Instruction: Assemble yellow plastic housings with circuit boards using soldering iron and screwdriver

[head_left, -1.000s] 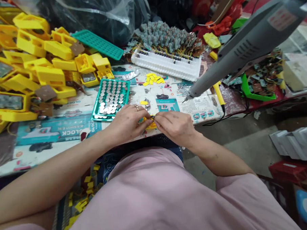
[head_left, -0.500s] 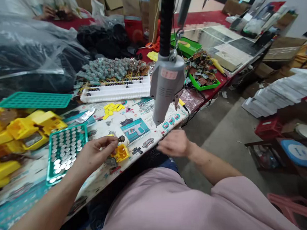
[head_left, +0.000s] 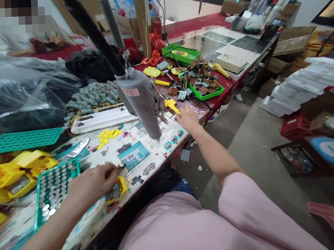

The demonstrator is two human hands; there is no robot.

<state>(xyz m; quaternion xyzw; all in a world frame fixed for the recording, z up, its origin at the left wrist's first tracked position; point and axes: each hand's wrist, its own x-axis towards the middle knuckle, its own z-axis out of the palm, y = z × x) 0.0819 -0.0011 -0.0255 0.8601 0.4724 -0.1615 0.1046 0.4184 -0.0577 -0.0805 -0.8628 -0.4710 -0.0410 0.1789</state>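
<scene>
My left hand (head_left: 93, 181) pinches a small round part (head_left: 121, 166) with a dark face and a metallic rim, above the papered bench. Just under those fingers lies an open yellow plastic housing (head_left: 122, 186) with a grey piece beside it. Stretched forward, my right hand (head_left: 189, 118) has its fingers on the end of a yellow-handled soldering iron (head_left: 171, 105); the fingertips are partly hidden. Between the hands hangs a grey electric screwdriver (head_left: 141, 102), bit downward. Left of my left hand, a green tray (head_left: 78, 166) holds rows of silver discs.
Yellow housings (head_left: 22, 168) are piled at the left. Behind are a white rack (head_left: 100, 120), grey wired parts (head_left: 95, 96) and yellow tabs (head_left: 108, 136). A green bin (head_left: 218, 95) of circuit boards stands beyond my right hand. At upper left, another person's hands (head_left: 48, 45) appear.
My right hand has reached forward from the bench edge to the soldering iron. My left hand still pinches the round part near the yellow housing. The view has swung to the right.
</scene>
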